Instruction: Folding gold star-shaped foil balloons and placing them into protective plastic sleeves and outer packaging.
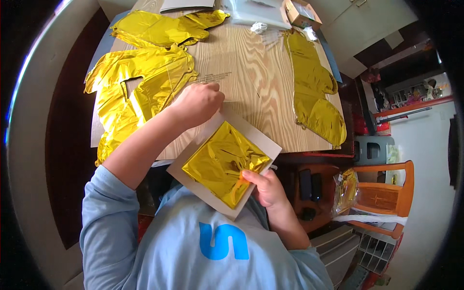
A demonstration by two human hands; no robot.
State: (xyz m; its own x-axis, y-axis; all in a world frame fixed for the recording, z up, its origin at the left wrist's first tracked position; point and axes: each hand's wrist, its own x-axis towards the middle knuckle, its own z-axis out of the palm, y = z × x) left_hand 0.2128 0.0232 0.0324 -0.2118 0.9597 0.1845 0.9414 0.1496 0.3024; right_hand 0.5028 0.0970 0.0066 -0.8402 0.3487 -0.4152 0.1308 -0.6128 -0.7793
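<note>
My right hand point(268, 189) grips the right edge of a pale square card point(237, 117), thumb on top, the other fingers mostly hidden. On the card lies a folded gold foil balloon point(220, 162), flat, creased and shiny; the card is tilted, in front of my chest at the table's near edge. My left hand point(200, 100) is closed in a fist just beyond the card's far corner; what its fingers hold, if anything, is hidden. Faint small print point(214, 77), apparently on clear film, shows beyond that fist.
Flat gold foil balloons lie on the wooden table point(251, 72): one far left point(159, 29), one nearer left point(159, 67), one right point(311, 82). At the back are clear plastic bags point(256, 12), a crumpled white scrap point(259, 27) and a small box point(303, 13). A wooden chair point(382, 193) stands right.
</note>
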